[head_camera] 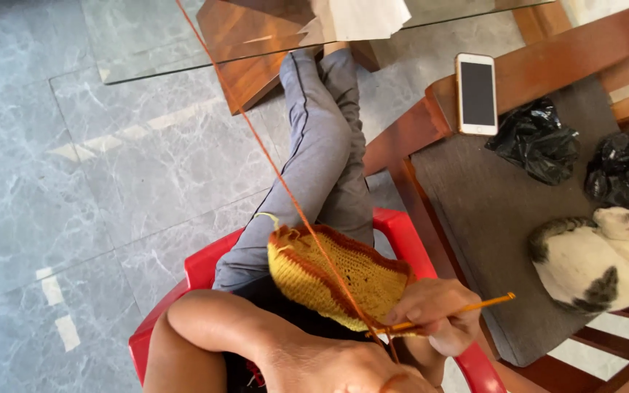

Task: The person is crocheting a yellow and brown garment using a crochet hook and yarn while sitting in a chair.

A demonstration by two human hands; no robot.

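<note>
A yellow crocheted piece [329,273] with an orange-brown edge lies on my lap, over my crossed legs in grey trousers [322,160]. My right hand [438,309] grips an orange crochet hook [475,306], whose shaft points right while its tip sits at the piece's near edge. My left hand [329,364] is at the bottom of the view, touching the piece's lower edge, with orange yarn around a finger. A taut orange yarn strand [256,138] runs from the top of the view down to the work. I sit on a red plastic chair [198,273].
To the right is a wooden seat with a dark cushion [475,211]. On it sleeps a white and grey cat [595,262], beside two black plastic bags [536,142]. A white phone [477,93] rests on the wooden arm. Ahead, a glass table [147,36] stands on grey marble tiles.
</note>
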